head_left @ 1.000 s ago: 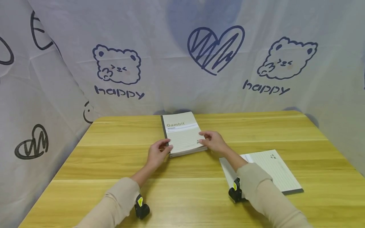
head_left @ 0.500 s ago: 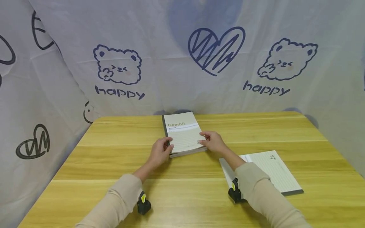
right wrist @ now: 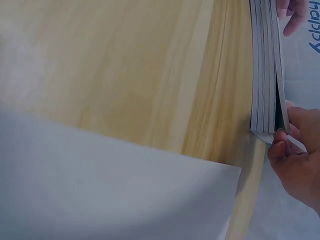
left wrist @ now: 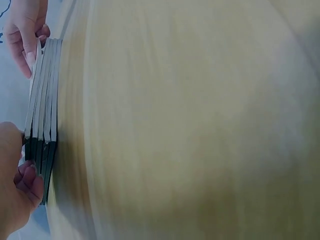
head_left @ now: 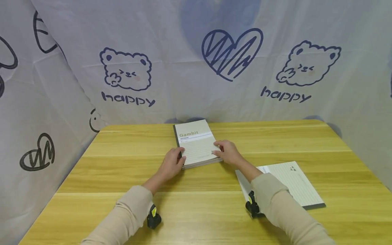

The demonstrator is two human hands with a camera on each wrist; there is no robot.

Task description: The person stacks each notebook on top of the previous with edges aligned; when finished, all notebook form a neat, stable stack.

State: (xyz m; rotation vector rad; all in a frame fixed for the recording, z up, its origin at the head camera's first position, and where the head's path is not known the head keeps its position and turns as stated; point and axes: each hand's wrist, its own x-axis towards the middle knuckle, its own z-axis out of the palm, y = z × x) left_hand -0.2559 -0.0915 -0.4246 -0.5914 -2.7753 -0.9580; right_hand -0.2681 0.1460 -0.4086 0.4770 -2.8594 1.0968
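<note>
A stack of notebooks [left wrist: 46,95] lies at the far middle of the table, with dark spines on the left. On top is a pale notebook [head_left: 197,147] printed "Gambit". My left hand [head_left: 170,164] holds its near left corner by the spine, thumb on the cover and fingers curled at the side. My right hand [head_left: 229,153] pinches the near right corner. In the right wrist view, that corner of the top notebook [right wrist: 282,82] stands slightly apart from the notebooks below. The undersides of the fingers are partly hidden.
Another notebook [head_left: 295,183] lies turned round on the right of the wooden table [head_left: 196,211], partly under my right forearm. A white curtain [head_left: 177,85] with bear and heart drawings hangs behind the table's far edge.
The left forearm and hand have shifted slightly, forward and to the right. The stack and the right hand stay almost where they were, and the top notebook has barely moved.
</note>
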